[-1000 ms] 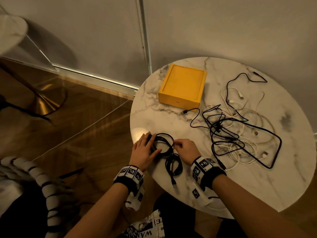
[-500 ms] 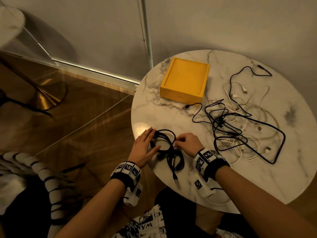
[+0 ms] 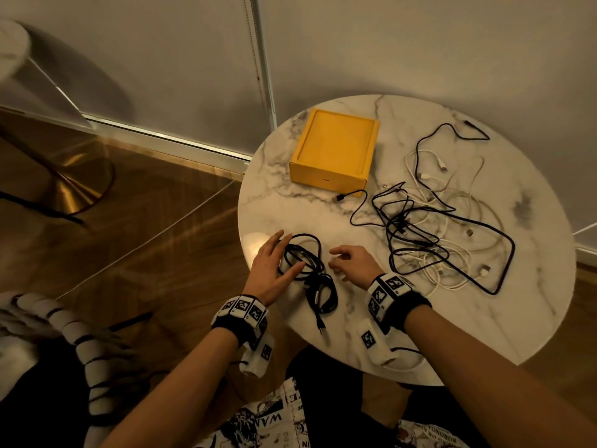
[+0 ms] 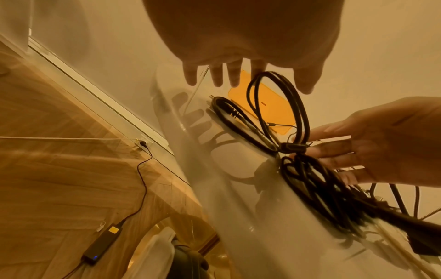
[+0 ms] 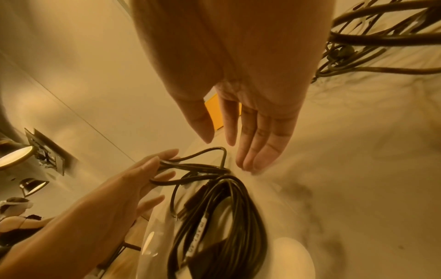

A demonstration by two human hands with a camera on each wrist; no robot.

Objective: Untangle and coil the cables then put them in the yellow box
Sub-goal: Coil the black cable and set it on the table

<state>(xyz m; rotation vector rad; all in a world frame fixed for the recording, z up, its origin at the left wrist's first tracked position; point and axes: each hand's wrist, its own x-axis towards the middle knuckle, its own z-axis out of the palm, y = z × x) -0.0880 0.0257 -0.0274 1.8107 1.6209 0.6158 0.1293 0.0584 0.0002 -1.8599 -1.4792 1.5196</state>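
A black cable [image 3: 318, 286], coiled in a figure-eight, lies near the front left edge of the round marble table [image 3: 452, 324]. My left hand [image 3: 284, 253] rests flat on its upper loop with straight fingers, the thumb inside the loop [image 4: 279, 113]. My right hand [image 3: 336, 261] hovers just right of the coil, fingers relaxed and holding nothing; the right wrist view shows its fingers [image 5: 253, 143] straight above the coil [image 5: 214, 207]. The yellow box [image 3: 336, 147] sits closed at the table's back left. A tangle of black and white cables [image 3: 429, 234] spreads over the right half.
The table edge runs right beside my left hand, with wooden floor below. A brass lamp base [image 3: 68, 195] stands on the floor to the left. A black power adapter [image 4: 102, 243] lies on the floor. A grey wall rises behind the table.
My right hand has let go of the coiled black cable and pulled slightly to the right with its fingers spread. My left hand stays on the upper loop.
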